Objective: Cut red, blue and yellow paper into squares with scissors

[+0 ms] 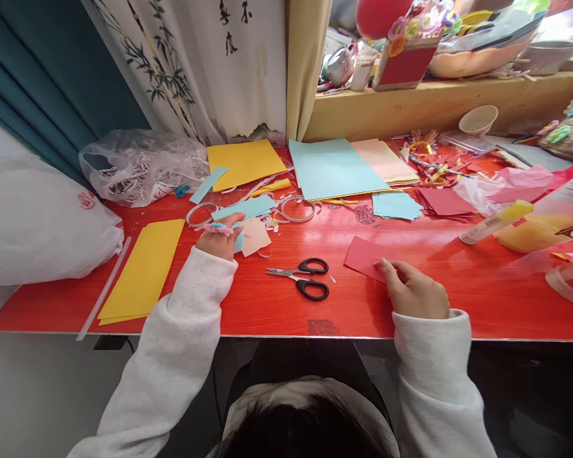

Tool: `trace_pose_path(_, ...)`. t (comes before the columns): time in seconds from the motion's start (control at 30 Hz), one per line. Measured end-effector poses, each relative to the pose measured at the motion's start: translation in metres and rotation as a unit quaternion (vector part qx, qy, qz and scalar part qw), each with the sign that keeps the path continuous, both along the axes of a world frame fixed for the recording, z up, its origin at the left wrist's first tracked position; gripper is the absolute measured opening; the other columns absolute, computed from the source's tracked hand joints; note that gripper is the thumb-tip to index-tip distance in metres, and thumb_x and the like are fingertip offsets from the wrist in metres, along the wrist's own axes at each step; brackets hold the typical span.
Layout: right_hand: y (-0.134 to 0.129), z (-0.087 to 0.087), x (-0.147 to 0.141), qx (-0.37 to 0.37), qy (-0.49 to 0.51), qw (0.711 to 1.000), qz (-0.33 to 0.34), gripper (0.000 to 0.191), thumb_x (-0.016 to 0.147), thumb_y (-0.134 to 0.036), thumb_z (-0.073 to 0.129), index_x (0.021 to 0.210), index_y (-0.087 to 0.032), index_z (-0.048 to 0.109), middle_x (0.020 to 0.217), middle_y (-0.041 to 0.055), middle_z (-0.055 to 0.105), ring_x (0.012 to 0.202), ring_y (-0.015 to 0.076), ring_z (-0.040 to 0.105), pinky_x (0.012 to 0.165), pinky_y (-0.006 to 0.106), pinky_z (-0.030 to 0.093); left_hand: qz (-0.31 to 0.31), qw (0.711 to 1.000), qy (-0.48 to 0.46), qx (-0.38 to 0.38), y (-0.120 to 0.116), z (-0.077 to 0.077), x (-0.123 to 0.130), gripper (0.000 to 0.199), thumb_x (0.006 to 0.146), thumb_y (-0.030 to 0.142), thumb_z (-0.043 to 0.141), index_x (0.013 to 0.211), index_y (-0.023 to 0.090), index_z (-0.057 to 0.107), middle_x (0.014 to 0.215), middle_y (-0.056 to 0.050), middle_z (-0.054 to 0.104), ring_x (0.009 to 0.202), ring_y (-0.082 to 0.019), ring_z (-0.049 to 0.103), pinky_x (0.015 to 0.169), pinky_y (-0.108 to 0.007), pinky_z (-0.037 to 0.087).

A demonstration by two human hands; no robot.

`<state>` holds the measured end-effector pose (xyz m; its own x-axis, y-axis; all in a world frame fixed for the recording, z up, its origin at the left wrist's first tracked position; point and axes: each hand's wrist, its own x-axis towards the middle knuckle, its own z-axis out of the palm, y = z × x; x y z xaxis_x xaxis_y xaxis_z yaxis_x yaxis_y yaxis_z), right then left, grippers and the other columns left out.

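Note:
My right hand (413,286) pinches the right edge of a red paper piece (364,257) on the red table (267,308). Over the paper scraps at the left, my left hand (219,237) has its fingers bent beside a small light blue piece (239,242) and a pale pink scrap (255,236); its fingertips are partly hidden. Something pink and blue (218,229) lies across the back of that hand. Black-handled scissors (310,278) lie between my hands, blades toward the left. Light blue strips (246,208) are just beyond my left hand.
Yellow sheets (143,270) and a plastic strip (104,288) lie at the left by white bags (42,222). Behind are a yellow sheet (246,164), large blue paper (337,168), small blue pieces (396,205) and red pieces (446,202). A glue stick (496,222) is at the right.

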<state>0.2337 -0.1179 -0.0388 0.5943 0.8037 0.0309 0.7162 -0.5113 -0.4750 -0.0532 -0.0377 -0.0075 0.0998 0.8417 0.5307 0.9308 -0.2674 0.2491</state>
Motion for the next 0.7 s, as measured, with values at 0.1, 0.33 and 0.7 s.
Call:
trace_pose_path(0.1, 0.000, 0.000, 0.000, 0.001, 0.001, 1.000, -0.003, 0.035, 0.082, -0.049, 0.043, 0.094, -0.027, 0.067, 0.066, 0.0019, 0.061, 0.060, 0.0159, 0.046, 0.055, 0.026, 0.027, 0.000, 1.000, 0.007, -0.004, 0.009, -0.003, -0.009, 0.027, 0.088, 0.029, 0.043, 0.102, 0.020, 0.064, 0.109, -0.001, 0.066, 0.103, -0.018, 0.060, 0.083, -0.025, 0.046)
trace_pose_path(0.33, 0.000, -0.002, 0.001, 0.007, -0.001, 1.000, -0.001, 0.035, 0.082, -0.049, 0.044, 0.094, -0.026, 0.068, 0.065, 0.0030, 0.061, 0.060, 0.0164, 0.047, 0.055, 0.026, 0.028, 0.062, 0.997, -0.043, 0.028, 0.013, -0.002, -0.025, 0.025, 0.084, 0.033, 0.051, 0.100, 0.021, 0.066, 0.101, -0.003, 0.069, 0.091, -0.021, 0.063, 0.078, -0.031, 0.047)
trace_pose_path(0.7, 0.000, -0.002, 0.001, 0.012, 0.001, 1.000, 0.000, 0.035, 0.082, -0.049, 0.044, 0.093, -0.026, 0.068, 0.065, 0.0035, 0.061, 0.061, 0.0174, 0.048, 0.056, 0.027, 0.029, 0.001, 0.979, -0.190, -0.081, -0.001, 0.006, -0.018, 0.037, 0.087, 0.045, 0.039, 0.097, 0.020, 0.065, 0.070, -0.002, 0.071, 0.073, -0.019, 0.064, 0.067, -0.031, 0.047)
